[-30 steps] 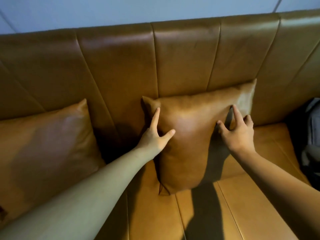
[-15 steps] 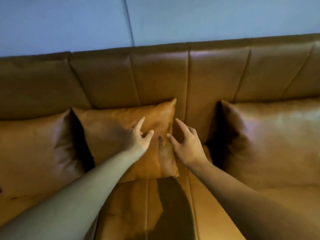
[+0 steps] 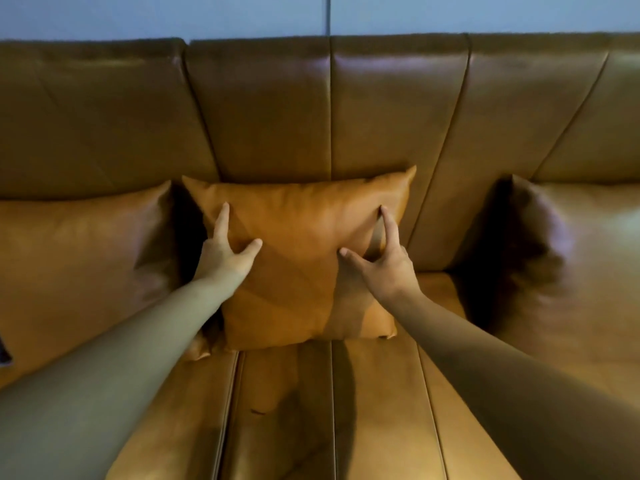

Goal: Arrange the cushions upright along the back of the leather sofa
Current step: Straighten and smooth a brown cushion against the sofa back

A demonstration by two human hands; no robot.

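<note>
A tan leather cushion (image 3: 298, 258) stands upright against the sofa backrest (image 3: 311, 109) in the middle of the view. My left hand (image 3: 225, 252) rests on its left side with fingers spread. My right hand (image 3: 381, 261) touches its right side, index finger pointing up and thumb out. A second cushion (image 3: 79, 268) leans upright at the left, right beside the middle one. A third cushion (image 3: 581, 265) leans at the right, with a gap between it and the middle cushion.
The sofa seat (image 3: 311, 410) stretches toward me below the cushions. A pale blue wall (image 3: 207, 15) rises behind the backrest. A small dark object (image 3: 5, 351) shows at the far left edge.
My view has shifted so the middle cushion sits centred. My hands, close together half a second ago, have spread to the cushion's left and right sides.
</note>
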